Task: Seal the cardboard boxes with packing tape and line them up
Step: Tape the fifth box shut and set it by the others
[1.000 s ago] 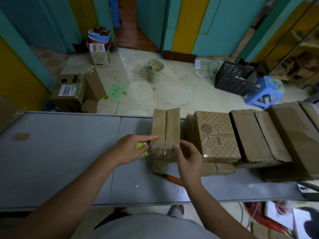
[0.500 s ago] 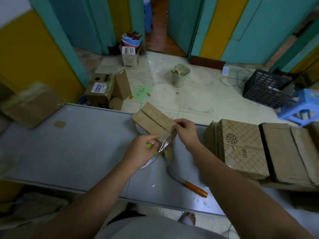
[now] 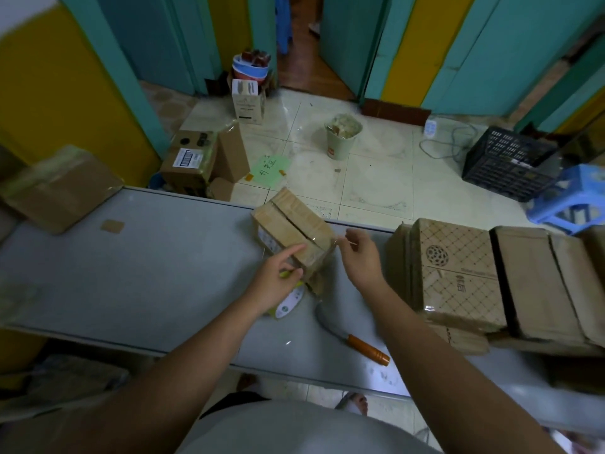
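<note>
A small box (image 3: 294, 221) sits tilted on the grey bench (image 3: 147, 283) between the two hands and just ahead of them. Its flap seam runs diagonally away from the person.

The left hand (image 3: 275, 283) lies against the box's near side. Its index finger is stretched out straight along the cardboard, and its thumb and other fingers curl round a yellow-green tape roll (image 3: 289, 304). The roll's white round face shows just below the palm and rests on the bench.

The right hand (image 3: 360, 263) is at the box's near right corner. Its thumb and fingertips are drawn together in a pinch on the clear tape (image 3: 334, 244) that glints over that corner. How far the strip runs along the seam cannot be told.

Just right of the right hand, a row of boxes lies side by side. A patterned box (image 3: 458, 273) is nearest the hand, and plain boxes (image 3: 530, 283) touch it on its far side. More cardboard is partly hidden underneath them.

Nearer the person than the right hand, under its wrist, a knife (image 3: 368, 349) lies flat on the bench with its orange handle pointing to the right.

Well to the left of the left hand, a large box (image 3: 59, 188) rests at the bench's far left end. A small brown patch (image 3: 112, 226) is stuck to the surface near it.
</note>
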`<control>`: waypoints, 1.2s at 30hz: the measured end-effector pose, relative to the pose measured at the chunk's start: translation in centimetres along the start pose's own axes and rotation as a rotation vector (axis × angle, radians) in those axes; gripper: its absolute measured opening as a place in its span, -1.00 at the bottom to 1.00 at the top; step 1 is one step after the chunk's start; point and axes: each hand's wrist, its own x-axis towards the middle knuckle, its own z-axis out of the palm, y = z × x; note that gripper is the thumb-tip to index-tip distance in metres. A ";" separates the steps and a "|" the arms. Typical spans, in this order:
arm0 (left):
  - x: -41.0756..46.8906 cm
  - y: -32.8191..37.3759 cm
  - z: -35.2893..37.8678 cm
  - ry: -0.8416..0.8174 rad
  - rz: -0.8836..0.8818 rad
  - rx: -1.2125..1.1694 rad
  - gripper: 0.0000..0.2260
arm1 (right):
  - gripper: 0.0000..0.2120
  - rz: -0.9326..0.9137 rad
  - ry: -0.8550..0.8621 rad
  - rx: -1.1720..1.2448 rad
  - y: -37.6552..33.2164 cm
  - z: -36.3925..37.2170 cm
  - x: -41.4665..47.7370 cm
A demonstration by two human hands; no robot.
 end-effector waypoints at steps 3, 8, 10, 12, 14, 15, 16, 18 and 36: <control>0.0 0.1 -0.1 -0.027 -0.011 0.005 -0.48 | -0.52 -0.091 -0.113 -0.392 3.8 -1.6 -4.7; 0.1 -0.1 -1.0 -0.084 -0.026 -0.002 -0.43 | -0.52 0.065 -0.445 -0.904 10.0 -2.2 -10.6; 0.2 0.1 -1.4 -0.119 -0.048 0.008 -0.39 | -0.69 0.067 -0.399 -0.907 10.6 -2.3 -11.1; 0.4 0.2 -1.8 -0.147 -0.063 0.010 -0.36 | -0.73 0.057 -0.351 -0.827 10.4 -2.6 -11.2; 0.4 0.4 -2.1 -0.164 -0.066 0.002 -0.35 | -0.76 0.003 -0.345 -0.693 9.8 -3.1 -11.7; 0.4 0.5 -2.2 -0.162 -0.061 0.000 -0.35 | -0.81 -0.035 -0.330 -0.617 9.2 -3.5 -12.3; 0.4 0.5 -2.3 -0.157 -0.057 0.003 -0.35 | -0.87 -0.080 -0.295 -0.545 8.6 -4.2 -12.9; 0.3 0.7 -2.2 -0.148 -0.054 0.015 -0.34 | -0.91 -0.172 -0.214 -0.416 7.1 -5.7 -14.4; -0.6 2.9 -2.7 -0.182 -0.094 0.094 -0.32 | -0.79 -0.374 -0.320 -0.594 -2.2 -2.7 -10.1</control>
